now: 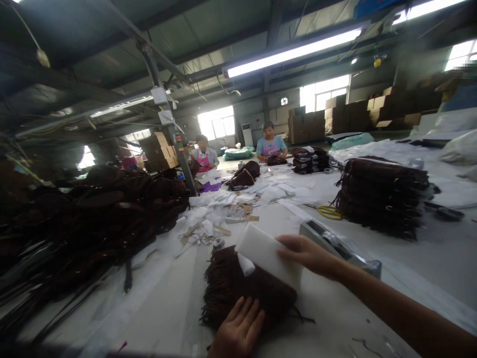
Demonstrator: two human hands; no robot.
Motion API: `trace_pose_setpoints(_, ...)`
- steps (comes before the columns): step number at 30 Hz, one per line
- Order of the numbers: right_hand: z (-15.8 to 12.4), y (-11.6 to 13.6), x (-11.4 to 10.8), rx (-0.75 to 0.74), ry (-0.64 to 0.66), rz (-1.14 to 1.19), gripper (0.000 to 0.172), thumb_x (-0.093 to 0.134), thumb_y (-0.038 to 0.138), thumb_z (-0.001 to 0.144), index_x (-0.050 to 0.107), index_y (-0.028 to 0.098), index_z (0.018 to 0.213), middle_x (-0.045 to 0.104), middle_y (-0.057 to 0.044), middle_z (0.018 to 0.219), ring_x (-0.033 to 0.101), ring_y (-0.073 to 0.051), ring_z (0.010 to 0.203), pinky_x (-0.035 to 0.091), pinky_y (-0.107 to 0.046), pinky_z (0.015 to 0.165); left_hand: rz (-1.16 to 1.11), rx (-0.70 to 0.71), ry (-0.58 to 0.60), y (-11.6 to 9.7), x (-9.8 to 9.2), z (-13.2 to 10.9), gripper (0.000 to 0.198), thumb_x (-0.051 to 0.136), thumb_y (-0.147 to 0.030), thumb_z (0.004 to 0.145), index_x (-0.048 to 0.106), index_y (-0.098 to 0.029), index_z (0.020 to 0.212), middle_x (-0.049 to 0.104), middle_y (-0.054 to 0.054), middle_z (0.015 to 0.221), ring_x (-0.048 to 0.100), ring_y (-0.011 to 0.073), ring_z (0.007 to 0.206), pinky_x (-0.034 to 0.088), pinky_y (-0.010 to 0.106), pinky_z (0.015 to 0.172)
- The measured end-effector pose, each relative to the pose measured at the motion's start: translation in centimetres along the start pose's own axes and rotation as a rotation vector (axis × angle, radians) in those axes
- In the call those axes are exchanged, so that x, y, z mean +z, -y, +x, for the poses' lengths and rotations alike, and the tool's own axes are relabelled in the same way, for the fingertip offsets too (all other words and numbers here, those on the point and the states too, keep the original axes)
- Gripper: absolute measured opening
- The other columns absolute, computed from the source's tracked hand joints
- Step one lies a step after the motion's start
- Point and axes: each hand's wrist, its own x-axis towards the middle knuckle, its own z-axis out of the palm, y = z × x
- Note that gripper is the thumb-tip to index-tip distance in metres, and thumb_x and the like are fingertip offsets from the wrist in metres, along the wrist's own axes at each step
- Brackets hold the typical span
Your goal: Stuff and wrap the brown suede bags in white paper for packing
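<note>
A dark brown fringed bag (231, 278) lies flat on the white table in front of me. My left hand (240, 325) rests on its near edge with the fingers stretched out. Above the bag's right side, my right hand (298, 248) pinches the edge of a white foam sheet (261, 246), which is tilted over the bag. A small roll of white material (246, 265) sits on the bag beside the sheet's lower left edge. The sheet hides part of the bag.
A grey tape dispenser (335, 246) stands right of my right hand, with yellow-handled scissors (330, 213) beyond. Stacked brown bags (382, 199) stand at right; a large heap of dark bags (122, 214) fills the left. Paper scraps (203, 228) lie ahead. Two people in pink aprons work across the table.
</note>
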Motion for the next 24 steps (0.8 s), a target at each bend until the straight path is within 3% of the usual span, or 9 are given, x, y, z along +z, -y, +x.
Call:
trace_pose_setpoints(3, -2.8, -0.6, 0.6, 0.044, -0.181, 0.072, 0.050, 0.067, 0.054, 0.082, 0.070, 0.019, 0.117, 0.071, -0.008, 0.106, 0.066, -0.026, 0.095, 0.054, -0.034, 0.079, -0.236, -0.109, 0.149, 0.6, -1.8, 1.0, 0.039, 0.041, -0.004, 0.091, 0.064, -0.014, 0.121, 0.070, 0.007, 0.118, 0.066, 0.0177, 0.110, 0.053, 0.031, 0.098)
trace_pose_setpoints(5, -4.6, -0.8, 1.1, 0.072, -0.354, 0.110, 0.050, 0.069, 0.052, 0.081, 0.069, 0.019, 0.118, 0.071, -0.008, 0.105, 0.066, -0.025, 0.091, 0.055, -0.034, 0.077, -0.476, -0.340, 0.282, 1.6, -3.3, 2.4, 0.049, 0.039, 0.001, 0.084, 0.064, -0.017, 0.122, 0.069, 0.005, 0.121, 0.066, 0.0165, 0.110, 0.054, 0.031, 0.096)
trace_pose_setpoints(7, -6.1, -1.0, 1.7, 0.042, -0.495, 0.035, 0.043, 0.070, 0.048, 0.081, 0.072, 0.020, 0.113, 0.070, -0.008, 0.105, 0.065, -0.024, 0.093, 0.055, -0.034, 0.079, -0.750, -0.532, 0.458, 3.4, -4.5, 3.9, 0.053, 0.044, -0.001, 0.081, 0.061, -0.022, 0.127, 0.069, 0.002, 0.121, 0.067, 0.0157, 0.107, 0.053, 0.030, 0.096)
trace_pose_setpoints(9, -7.6, -1.2, 2.9, -0.071, -0.576, -0.160, 0.030, 0.069, 0.042, 0.083, 0.075, 0.023, 0.105, 0.069, -0.007, 0.104, 0.064, -0.023, 0.095, 0.054, -0.035, 0.083, -0.971, -0.617, 0.569, 5.6, -5.1, 5.3, 0.051, 0.048, -0.005, 0.081, 0.061, -0.022, 0.128, 0.068, 0.002, 0.123, 0.065, 0.0176, 0.110, 0.050, 0.032, 0.100)
trace_pose_setpoints(12, -9.6, -1.9, 5.5, -0.322, -0.511, -0.532, 0.021, 0.065, 0.028, 0.088, 0.074, 0.030, 0.107, 0.068, -0.005, 0.098, 0.063, -0.020, 0.090, 0.052, -0.035, 0.084, -1.156, -0.609, 0.684, 8.0, -5.5, 6.9, 0.048, 0.048, -0.008, 0.082, 0.062, -0.018, 0.127, 0.068, 0.002, 0.124, 0.063, 0.0188, 0.113, 0.047, 0.034, 0.103)
trace_pose_setpoints(16, -11.3, -3.6, 9.9, -0.559, -0.218, -0.900, 0.034, 0.056, 0.017, 0.092, 0.066, 0.033, 0.121, 0.071, -0.002, 0.098, 0.061, -0.017, 0.085, 0.049, -0.034, 0.077, -1.197, -0.497, 0.753, 9.3, -5.5, 8.0, 0.049, 0.048, -0.010, 0.083, 0.061, -0.021, 0.129, 0.065, 0.001, 0.128, 0.061, 0.0175, 0.116, 0.043, 0.033, 0.106)
trace_pose_setpoints(20, -10.1, -4.6, 13.6, -0.766, -0.098, -0.967, 0.027, 0.053, 0.022, 0.097, 0.064, 0.026, 0.121, 0.071, -0.001, 0.102, 0.059, -0.014, 0.084, 0.047, -0.030, 0.075, -1.217, -0.462, 0.804, 9.7, -5.1, 8.3, 0.049, 0.050, -0.010, 0.083, 0.060, -0.021, 0.130, 0.066, 0.001, 0.127, 0.061, 0.0168, 0.116, 0.042, 0.029, 0.105)
trace_pose_setpoints(24, -7.2, -5.2, 14.6, -0.923, -0.160, -0.975, 0.024, 0.053, 0.021, 0.097, 0.065, 0.020, 0.118, 0.071, 0.000, 0.100, 0.058, -0.014, 0.085, 0.044, -0.029, 0.072, -1.250, -0.459, 0.847, 10.0, -4.9, 8.4, 0.052, 0.053, -0.008, 0.081, 0.059, -0.022, 0.131, 0.065, 0.002, 0.129, 0.060, 0.0177, 0.118, 0.042, 0.028, 0.105)
